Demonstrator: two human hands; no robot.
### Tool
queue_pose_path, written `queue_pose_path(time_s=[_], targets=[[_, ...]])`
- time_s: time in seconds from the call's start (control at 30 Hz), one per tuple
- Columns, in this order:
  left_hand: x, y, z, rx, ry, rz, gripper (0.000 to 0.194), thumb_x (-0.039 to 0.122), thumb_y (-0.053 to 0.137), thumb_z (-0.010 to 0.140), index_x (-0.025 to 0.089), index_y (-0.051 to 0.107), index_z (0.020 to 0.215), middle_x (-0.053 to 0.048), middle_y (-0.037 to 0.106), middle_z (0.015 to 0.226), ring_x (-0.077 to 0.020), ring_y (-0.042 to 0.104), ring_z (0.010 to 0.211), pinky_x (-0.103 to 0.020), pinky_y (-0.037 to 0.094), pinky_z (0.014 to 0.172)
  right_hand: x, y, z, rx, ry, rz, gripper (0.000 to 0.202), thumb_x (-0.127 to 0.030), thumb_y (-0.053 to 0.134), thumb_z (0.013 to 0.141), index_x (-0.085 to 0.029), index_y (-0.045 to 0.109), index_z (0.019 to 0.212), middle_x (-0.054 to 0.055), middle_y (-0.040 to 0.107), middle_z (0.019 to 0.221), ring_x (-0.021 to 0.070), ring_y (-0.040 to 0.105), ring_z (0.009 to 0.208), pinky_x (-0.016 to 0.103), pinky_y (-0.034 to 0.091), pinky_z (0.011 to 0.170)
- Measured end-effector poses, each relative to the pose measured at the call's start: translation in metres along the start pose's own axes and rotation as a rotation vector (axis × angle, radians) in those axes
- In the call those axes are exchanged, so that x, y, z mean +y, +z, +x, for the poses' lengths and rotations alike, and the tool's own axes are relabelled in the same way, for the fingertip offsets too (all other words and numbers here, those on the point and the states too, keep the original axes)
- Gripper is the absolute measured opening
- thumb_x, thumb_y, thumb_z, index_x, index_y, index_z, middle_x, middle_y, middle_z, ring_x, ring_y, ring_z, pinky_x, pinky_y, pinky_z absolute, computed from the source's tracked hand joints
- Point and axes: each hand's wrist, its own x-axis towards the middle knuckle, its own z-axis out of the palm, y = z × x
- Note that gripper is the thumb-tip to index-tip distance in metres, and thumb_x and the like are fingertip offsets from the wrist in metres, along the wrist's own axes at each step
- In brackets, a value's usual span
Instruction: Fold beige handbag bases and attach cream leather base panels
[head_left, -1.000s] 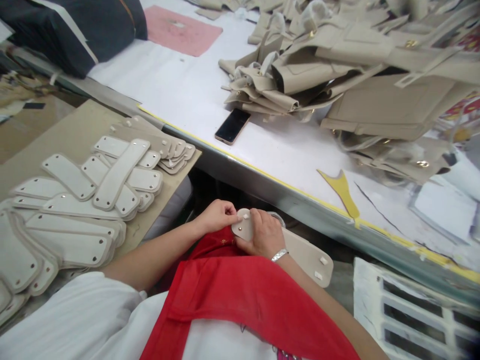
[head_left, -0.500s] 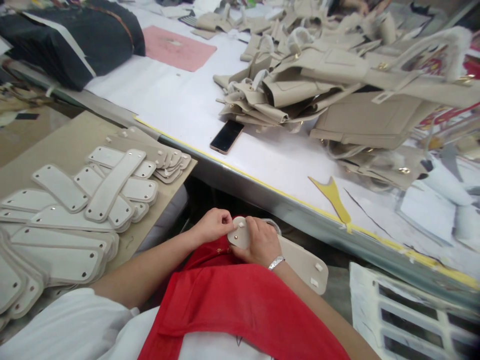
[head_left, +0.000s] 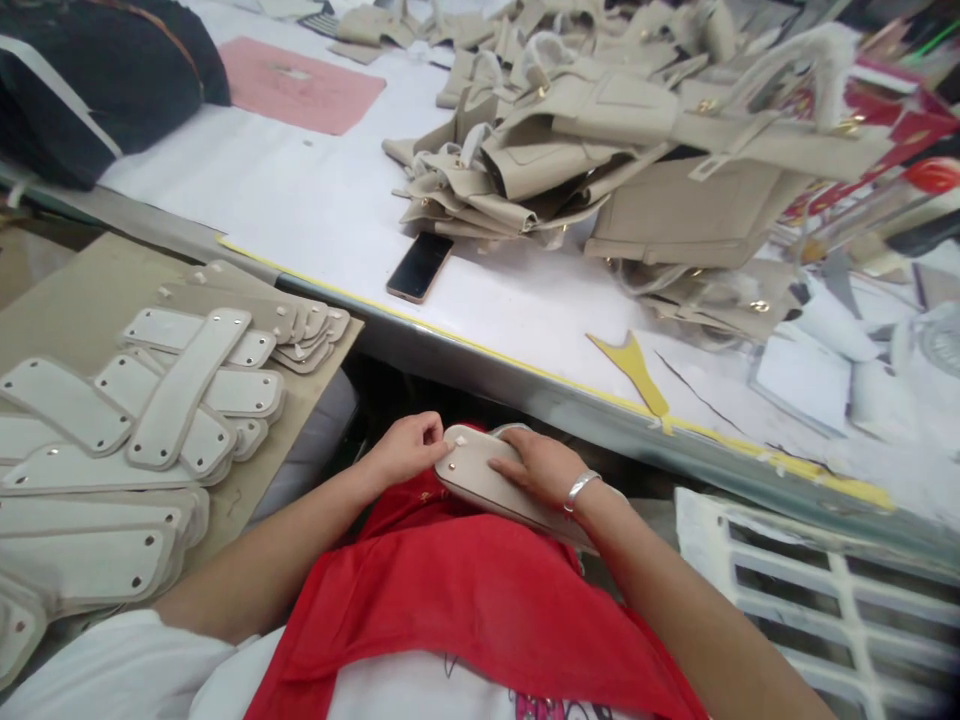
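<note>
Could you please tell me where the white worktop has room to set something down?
The white worktop is bare between pink sheet and phone, and between phone and yellow piece; it is crowded under the beige pile.

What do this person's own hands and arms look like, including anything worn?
The left hand and right hand are ungloved, and both forearms are bare. A shiny silver band circles the right wrist. A white sleeve covers the upper left arm; no right sleeve shows.
</note>
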Motion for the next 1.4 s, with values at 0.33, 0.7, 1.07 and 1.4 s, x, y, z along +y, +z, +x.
queue_pose_path(time_s=[0.33,0.7,1.07,1.4], targets=[[0.014,-0.001,-0.005,0.041,0.137,0.229,0.018,0.033,0.048,0.077,0.018,0.051,0.087,-0.003,0.057,0.084,-0.0173,0.053,0.078,-0.029,0.042,0.069,0.087,0.009,-0.098,0.121,0.333,0.269,0.039,-0.043,0.052,0.078,-0.017,0.058,0.106,0.01,0.062,0.104,0.0226,0.058,0.091,0.031,0.043,0.078],[0.044,0.024,0.019,-0.242,0.305,0.43,0.052,0.051,0.052,0.075,0.017,0.054,0.115,-0.007,0.057,0.115,-0.0235,0.053,0.103,-0.033,0.04,0.091,0.102,0.047,-0.118,0.239,0.26,0.844,0.039,-0.04,0.06,0.073,-0.015,0.054,0.103,0.006,0.063,0.096,0.0174,0.059,0.086,0.027,0.046,0.075],[0.106,0.059,0.035,-0.389,0.394,0.649,0.05,0.051,0.057,0.071,0.021,0.059,0.112,-0.011,0.061,0.111,-0.0306,0.054,0.1,-0.041,0.035,0.089,0.055,-0.001,-0.07,0.069,0.248,0.099,0.061,-0.061,0.063,0.059,-0.02,0.06,0.105,0.01,0.063,0.102,0.0283,0.059,0.09,0.034,0.045,0.073],[0.033,-0.005,0.012,-0.427,0.03,0.071,0.056,0.051,0.061,0.069,0.016,0.057,0.112,-0.007,0.063,0.107,-0.0252,0.057,0.1,-0.031,0.043,0.087,0.125,0.043,-0.139,0.207,0.198,0.887,0.036,-0.034,0.057,0.076,-0.012,0.059,0.104,0.005,0.065,0.1,0.0165,0.058,0.094,0.027,0.043,0.085]])
